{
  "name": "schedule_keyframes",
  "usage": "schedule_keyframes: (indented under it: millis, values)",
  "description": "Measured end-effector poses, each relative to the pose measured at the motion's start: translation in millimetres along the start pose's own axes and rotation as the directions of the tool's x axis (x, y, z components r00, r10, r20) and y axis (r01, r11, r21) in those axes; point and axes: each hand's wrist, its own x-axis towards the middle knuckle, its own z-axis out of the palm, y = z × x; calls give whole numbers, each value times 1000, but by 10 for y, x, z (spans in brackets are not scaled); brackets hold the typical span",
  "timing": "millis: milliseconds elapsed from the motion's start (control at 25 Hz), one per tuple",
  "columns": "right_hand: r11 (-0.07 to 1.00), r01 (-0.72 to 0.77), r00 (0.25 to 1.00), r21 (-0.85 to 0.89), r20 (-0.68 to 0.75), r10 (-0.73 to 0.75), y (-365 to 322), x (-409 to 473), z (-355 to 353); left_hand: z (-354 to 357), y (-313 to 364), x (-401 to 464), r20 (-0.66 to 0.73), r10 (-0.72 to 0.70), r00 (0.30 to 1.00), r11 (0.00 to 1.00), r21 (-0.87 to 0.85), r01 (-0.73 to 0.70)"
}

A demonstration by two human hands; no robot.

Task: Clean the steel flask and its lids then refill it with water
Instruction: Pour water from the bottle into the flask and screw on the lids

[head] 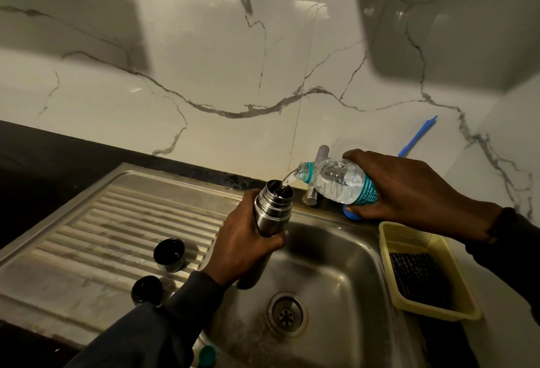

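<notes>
Left hand gripping one flask, right hand gripping one bottle, seemingly two lids beside.

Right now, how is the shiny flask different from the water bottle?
The steel flask is shiny metal and nearly upright in the left hand; the plastic bottle is clear and tipped sideways in the right hand. The bottle pours water; the flask catches it. Both are uncapped.

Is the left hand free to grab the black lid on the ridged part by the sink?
Probably not yet. The left hand grips the steel flask under the pouring bottle. Nothing blocks the lid.
</notes>
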Motion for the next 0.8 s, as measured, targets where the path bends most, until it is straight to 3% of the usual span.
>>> schedule_keyframes:
  millis: [800]
  values:
    - [1000,-15,1000,-24,18,16,5,2,-91,29,2,-5,13,4,1000,1000,-25,-3]
